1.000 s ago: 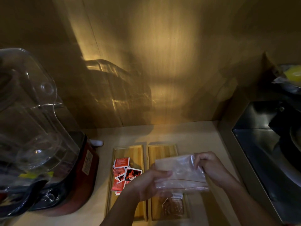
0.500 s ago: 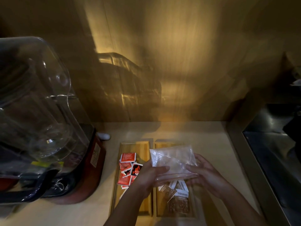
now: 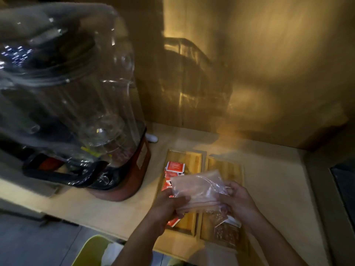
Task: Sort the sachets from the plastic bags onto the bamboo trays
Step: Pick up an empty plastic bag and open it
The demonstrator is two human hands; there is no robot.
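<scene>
Both hands hold a clear plastic bag [image 3: 197, 186] above two bamboo trays. My left hand [image 3: 169, 207] pinches its lower left edge, my right hand [image 3: 237, 200] grips its right side. The bag looks empty. The left bamboo tray [image 3: 189, 157] carries several red sachets [image 3: 174, 167], partly hidden behind the bag and my left hand. The right bamboo tray [image 3: 228, 167] has brown sachets [image 3: 226, 230] at its near end, below my right hand.
A large blender with a clear cover and red base [image 3: 134, 169] stands close to the left of the trays. A wooden wall rises behind. A dark sink edge [image 3: 342, 181] lies at the right. A yellow-green bin [image 3: 90, 250] sits below the counter's front edge.
The view has swung to the left and down, so the blender fills more of it. The bag has dropped lower and crumpled between my hands, over both trays.
</scene>
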